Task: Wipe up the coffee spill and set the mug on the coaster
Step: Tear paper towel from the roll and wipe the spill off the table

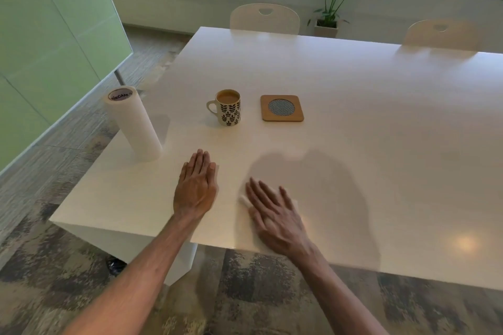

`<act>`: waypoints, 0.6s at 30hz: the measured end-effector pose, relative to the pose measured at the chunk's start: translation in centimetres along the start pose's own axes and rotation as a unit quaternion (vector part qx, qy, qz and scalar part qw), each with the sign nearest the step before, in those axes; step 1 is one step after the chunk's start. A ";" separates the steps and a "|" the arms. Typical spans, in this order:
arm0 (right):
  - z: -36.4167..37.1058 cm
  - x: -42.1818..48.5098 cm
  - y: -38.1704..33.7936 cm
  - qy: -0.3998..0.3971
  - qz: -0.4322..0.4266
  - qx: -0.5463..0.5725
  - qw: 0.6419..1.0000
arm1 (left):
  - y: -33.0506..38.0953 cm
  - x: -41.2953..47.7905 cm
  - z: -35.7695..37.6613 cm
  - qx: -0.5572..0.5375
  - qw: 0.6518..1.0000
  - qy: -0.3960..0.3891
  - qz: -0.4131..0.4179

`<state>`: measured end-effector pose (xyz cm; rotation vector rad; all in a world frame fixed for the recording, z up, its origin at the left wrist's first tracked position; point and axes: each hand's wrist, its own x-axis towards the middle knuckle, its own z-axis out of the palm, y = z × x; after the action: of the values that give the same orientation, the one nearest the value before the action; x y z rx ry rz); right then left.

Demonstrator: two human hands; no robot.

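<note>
A white mug (228,108) with a dark leaf pattern stands on the white table (381,130), full of milky coffee, handle to the left. Just right of it lies a square cork coaster (282,108) with a grey mesh centre, nothing on it. My left hand (196,185) lies flat on the table with straight fingers, below the mug. My right hand (275,215) presses flat on a white paper towel (244,200) near the front edge; only the towel's edges show past the fingers. No coffee stain is visible on the tabletop.
A white paper towel roll (133,124) stands upright near the table's left corner. Two white chairs (264,18) are pushed in at the far side. A potted plant (330,3) sits by the window. A green glass partition (54,35) runs along the left.
</note>
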<state>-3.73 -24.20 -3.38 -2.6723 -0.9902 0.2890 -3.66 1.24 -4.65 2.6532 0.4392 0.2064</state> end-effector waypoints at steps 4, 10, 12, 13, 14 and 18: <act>-1.2 -2.4 4.7 0.013 0.080 -0.020 0.997 | -0.1 -0.2 0.1 0.002 1.000 0.000 -0.007; -4.1 0.7 9.6 0.030 0.207 0.018 0.978 | -0.2 -0.1 0.3 0.004 1.000 0.006 -0.005; -4.6 3.0 9.8 0.036 0.225 0.031 0.973 | -0.2 0.1 0.4 0.008 1.000 0.010 -0.005; -4.8 4.3 9.7 0.037 0.229 0.036 0.972 | -0.2 0.1 0.4 0.011 1.000 0.011 -0.004; -5.0 5.5 9.5 0.035 0.229 0.040 0.972 | -0.3 0.2 0.4 0.012 1.000 0.012 -0.003; -5.2 10.1 7.7 0.015 0.207 0.049 0.977 | -0.3 0.2 0.3 0.009 1.000 0.012 -0.003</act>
<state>9.89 -24.14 -1.87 -2.7591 -0.3878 0.3693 -3.45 1.42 -5.02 2.6699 0.4584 0.2344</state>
